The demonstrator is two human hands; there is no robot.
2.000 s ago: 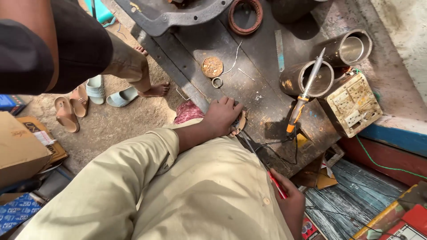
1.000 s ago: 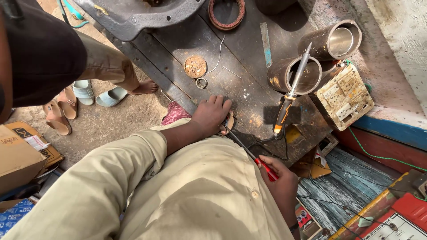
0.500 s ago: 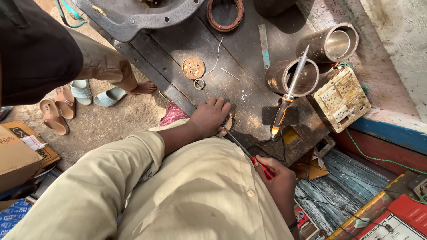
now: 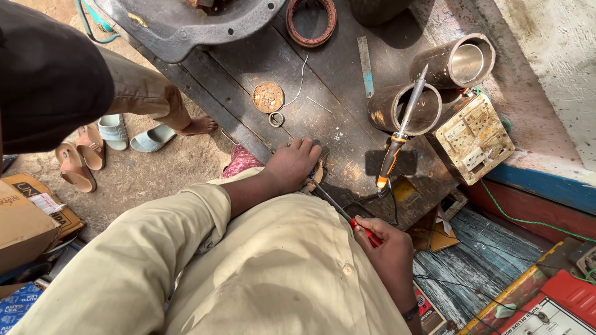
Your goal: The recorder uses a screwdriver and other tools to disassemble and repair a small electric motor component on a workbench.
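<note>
Left hand [image 4: 292, 166] presses a small round part [image 4: 318, 175] flat on the surface [image 4: 347, 146] (mostly hidden); right hand [image 4: 385, 243] grips a red-handled screwdriver [image 4: 344, 214], tip at it, apparently prying; next needs steady leverage

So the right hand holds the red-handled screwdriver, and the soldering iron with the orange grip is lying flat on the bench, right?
Not quite. The right hand does hold the red-handled screwdriver, but the soldering iron is not flat on the bench: the head view shows it propped on a metal cylinder.

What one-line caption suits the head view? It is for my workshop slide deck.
Left hand pins a small part on the dark workbench while the right hand works a red-handled screwdriver toward it, beside a propped soldering iron.
</note>
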